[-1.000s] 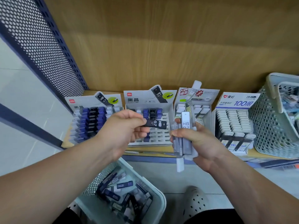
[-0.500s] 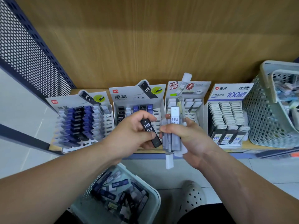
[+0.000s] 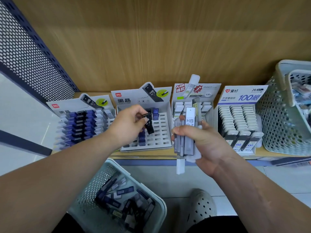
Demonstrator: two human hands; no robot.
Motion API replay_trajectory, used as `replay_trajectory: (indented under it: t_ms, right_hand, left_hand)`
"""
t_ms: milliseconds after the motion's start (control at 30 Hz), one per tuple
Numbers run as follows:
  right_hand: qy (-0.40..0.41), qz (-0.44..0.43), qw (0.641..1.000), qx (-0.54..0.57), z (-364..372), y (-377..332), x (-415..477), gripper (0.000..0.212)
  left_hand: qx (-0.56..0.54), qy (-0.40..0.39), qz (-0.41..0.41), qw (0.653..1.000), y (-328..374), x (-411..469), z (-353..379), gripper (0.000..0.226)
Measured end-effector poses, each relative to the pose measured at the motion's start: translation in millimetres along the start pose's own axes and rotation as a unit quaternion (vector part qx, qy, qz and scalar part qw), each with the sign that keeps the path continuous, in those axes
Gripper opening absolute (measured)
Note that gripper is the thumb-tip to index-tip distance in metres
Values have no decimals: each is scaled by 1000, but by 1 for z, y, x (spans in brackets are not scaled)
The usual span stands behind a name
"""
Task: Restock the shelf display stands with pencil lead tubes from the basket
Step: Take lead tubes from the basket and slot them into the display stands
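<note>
Pinching a black lead tube (image 3: 149, 126) marked HB 0.7 between thumb and curled fingers of the left grip (image 3: 129, 125). Held tilted, lower end pointing down over the slotted tray of the second display stand (image 3: 162, 132) from the left; cannot tell whether touching the tray. Only a few blue and black tubes in that tray, most slots bare.

Clutching a bundle of clear and grey lead tubes (image 3: 189, 133) upright in the right grip (image 3: 208, 145), fingers wrapped round the lot. Front tube marked HB 0.7; one white end sticking out below the fist. Held in front of the third display stand (image 3: 207, 91), over the front edge of the shelf (image 3: 143, 155).

Along the wooden shelf, four stands side by side: the leftmost stand (image 3: 67, 106) packed with blue, black and clear tubes, then the sparse second, then the third with white-capped tubes, then the fourth stand (image 3: 242, 96) full of rows of white-capped tubes. Just right of the fourth, touching or nearly so, a pale perforated shelf basket (image 3: 277, 125) with mixed packets inside.

Down on the floor, under the left forearm, a pale perforated floor basket (image 3: 157, 204) with loose dark and clear tubes (image 3: 124, 191) jumbled inside. Beside it to the right, a pale perforated shoe (image 3: 202, 206). At far left, a dark perforated metal panel (image 3: 25, 56).
</note>
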State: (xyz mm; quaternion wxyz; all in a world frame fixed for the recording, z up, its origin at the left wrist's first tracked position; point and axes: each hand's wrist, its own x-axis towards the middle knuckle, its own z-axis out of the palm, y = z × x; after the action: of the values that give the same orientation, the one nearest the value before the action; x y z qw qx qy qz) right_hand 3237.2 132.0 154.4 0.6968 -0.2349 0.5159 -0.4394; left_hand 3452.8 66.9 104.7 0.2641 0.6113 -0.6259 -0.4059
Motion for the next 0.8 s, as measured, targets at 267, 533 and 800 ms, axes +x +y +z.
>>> replay_trajectory:
  t_ms: [267,533,800]
  right_hand:
    - [15,2,1000,11,-7,0,0,35]
    - [32,0,999,19,-12,-2,0,51]
    - [42,7,999,24,-13,-2,1,45]
  left_hand:
    - [148,46,94,983,-8,3,8,15]
    - [226,79,124,963,-14,6,17,9]
    - [239,73,114,961,-15,11,19,10]
